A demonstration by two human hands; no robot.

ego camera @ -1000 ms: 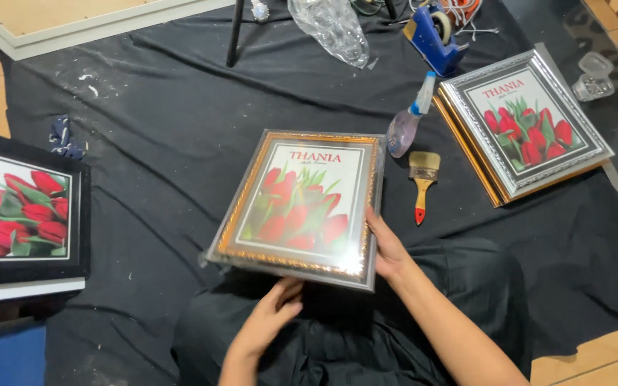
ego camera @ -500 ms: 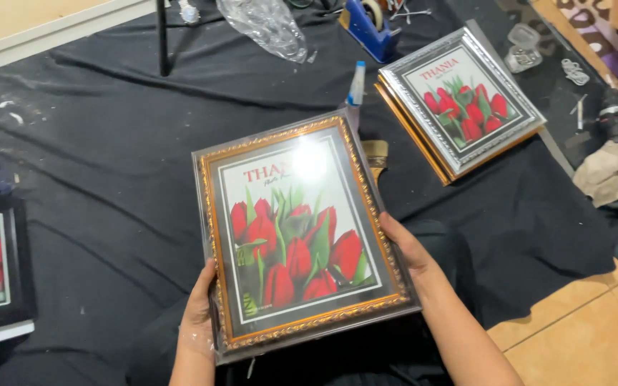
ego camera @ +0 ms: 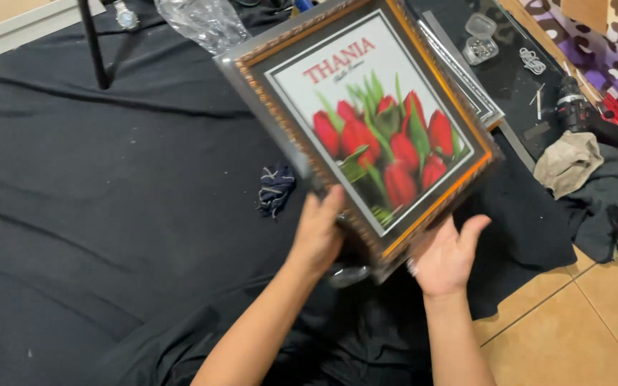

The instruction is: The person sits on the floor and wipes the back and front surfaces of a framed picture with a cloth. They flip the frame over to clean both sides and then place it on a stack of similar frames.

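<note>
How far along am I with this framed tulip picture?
Done: the tulip print sits inside the framed picture. In hand: your left hand grips its lower edge, and your right hand supports it underneath, tilted above the black cloth. Left: it is not yet set down.

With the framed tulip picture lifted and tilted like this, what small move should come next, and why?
Probably close the right hand onto the frame's lower edge. The framed picture is tilted in the air, gripped only by the left hand, while the right palm sits open beside its corner.
</note>
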